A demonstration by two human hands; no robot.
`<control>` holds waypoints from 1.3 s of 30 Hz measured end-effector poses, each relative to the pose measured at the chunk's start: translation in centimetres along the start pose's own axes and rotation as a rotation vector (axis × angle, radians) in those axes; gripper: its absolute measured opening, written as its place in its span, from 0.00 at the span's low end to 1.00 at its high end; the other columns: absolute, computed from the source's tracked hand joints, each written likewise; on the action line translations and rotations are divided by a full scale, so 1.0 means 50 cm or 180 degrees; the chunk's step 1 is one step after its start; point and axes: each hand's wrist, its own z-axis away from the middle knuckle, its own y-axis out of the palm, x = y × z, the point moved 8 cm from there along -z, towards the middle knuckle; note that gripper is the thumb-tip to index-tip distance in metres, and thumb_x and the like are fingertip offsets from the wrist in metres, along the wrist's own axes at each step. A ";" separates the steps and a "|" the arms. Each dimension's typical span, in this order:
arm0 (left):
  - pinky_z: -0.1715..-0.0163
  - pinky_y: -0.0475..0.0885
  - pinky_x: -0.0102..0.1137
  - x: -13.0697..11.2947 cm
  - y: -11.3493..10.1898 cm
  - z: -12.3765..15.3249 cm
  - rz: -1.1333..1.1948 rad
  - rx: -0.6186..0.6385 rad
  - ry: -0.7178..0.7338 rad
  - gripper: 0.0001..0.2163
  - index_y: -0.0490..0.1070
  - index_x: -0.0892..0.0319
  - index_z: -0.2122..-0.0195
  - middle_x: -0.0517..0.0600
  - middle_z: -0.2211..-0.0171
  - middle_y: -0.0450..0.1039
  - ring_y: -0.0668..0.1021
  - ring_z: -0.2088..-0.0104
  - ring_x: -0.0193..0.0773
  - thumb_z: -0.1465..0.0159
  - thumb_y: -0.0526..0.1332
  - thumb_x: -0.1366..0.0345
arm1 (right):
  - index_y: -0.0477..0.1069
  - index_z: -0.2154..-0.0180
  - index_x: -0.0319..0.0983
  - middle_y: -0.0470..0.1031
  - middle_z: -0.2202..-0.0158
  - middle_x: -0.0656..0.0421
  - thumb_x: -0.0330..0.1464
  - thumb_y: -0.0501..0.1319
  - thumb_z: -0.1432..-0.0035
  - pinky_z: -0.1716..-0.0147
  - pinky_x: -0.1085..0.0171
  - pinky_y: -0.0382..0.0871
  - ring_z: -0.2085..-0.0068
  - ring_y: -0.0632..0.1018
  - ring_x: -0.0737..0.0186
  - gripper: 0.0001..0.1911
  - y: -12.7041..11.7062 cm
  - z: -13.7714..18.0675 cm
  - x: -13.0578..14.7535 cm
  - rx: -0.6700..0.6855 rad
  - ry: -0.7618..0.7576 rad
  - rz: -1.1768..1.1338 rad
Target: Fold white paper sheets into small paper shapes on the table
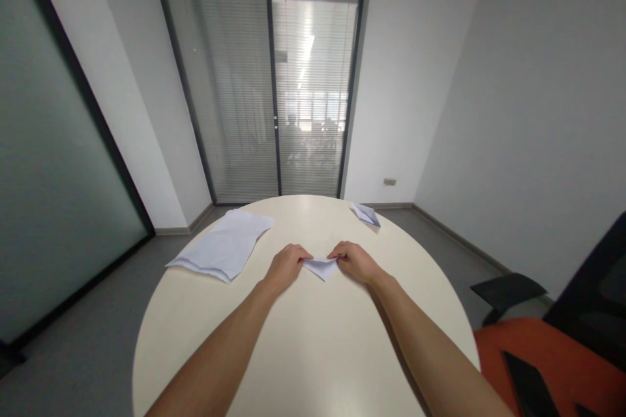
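A small piece of folded white paper [323, 268] lies between my hands near the middle of the round table, with a point facing me. My left hand [288, 265] pinches its left corner between thumb and fingers. At the opposite corner, my right hand [356, 260] is closed on the paper in the same way. The fingers cover both ends of the paper, so the folds there are hidden.
Several loose white sheets [227, 242] lie stacked at the table's left edge. Another folded paper [366, 214] sits at the far right edge of the cream table [298, 339]. An orange chair [552, 358] with black armrests stands at the right.
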 end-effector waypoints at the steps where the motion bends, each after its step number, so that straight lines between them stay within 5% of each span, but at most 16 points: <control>1: 0.50 0.71 0.34 0.000 0.002 0.001 -0.0018 0.0025 0.0024 0.16 0.80 0.54 0.56 0.49 0.56 0.80 0.76 0.54 0.41 0.36 0.57 0.77 | 0.83 0.62 0.41 0.81 0.61 0.56 0.18 0.55 0.53 0.54 0.63 0.70 0.59 0.79 0.59 0.23 0.001 0.000 -0.002 -0.0002 -0.0002 -0.0039; 18: 0.51 0.70 0.35 -0.027 0.014 0.006 -0.0420 0.0257 0.0452 0.16 0.78 0.49 0.51 0.50 0.55 0.78 0.74 0.53 0.42 0.33 0.56 0.74 | 0.82 0.60 0.39 0.82 0.59 0.55 0.19 0.56 0.54 0.57 0.65 0.71 0.60 0.80 0.59 0.24 0.010 0.001 -0.029 -0.0015 0.0323 -0.0075; 29: 0.50 0.70 0.35 -0.056 -0.001 0.018 -0.0371 0.0336 0.0669 0.13 0.80 0.53 0.57 0.51 0.54 0.77 0.75 0.53 0.43 0.36 0.57 0.72 | 0.83 0.63 0.40 0.82 0.62 0.55 0.19 0.56 0.56 0.57 0.65 0.70 0.61 0.79 0.59 0.23 0.018 -0.004 -0.018 0.0196 0.0107 0.0191; 33: 0.51 0.71 0.36 -0.060 -0.003 0.015 -0.0380 0.0298 0.0589 0.11 0.80 0.54 0.58 0.51 0.56 0.77 0.75 0.55 0.43 0.32 0.58 0.61 | 0.83 0.65 0.41 0.82 0.62 0.56 0.22 0.59 0.53 0.57 0.65 0.69 0.61 0.78 0.58 0.18 0.015 -0.002 -0.007 0.0245 0.0078 0.0234; 39: 0.53 0.71 0.37 -0.056 0.002 0.010 -0.0477 0.0221 0.0443 0.09 0.78 0.56 0.58 0.52 0.56 0.79 0.75 0.55 0.44 0.33 0.60 0.61 | 0.83 0.62 0.41 0.81 0.64 0.55 0.37 0.66 0.46 0.59 0.64 0.68 0.61 0.77 0.57 0.11 0.003 0.003 0.024 0.0230 0.0074 0.0342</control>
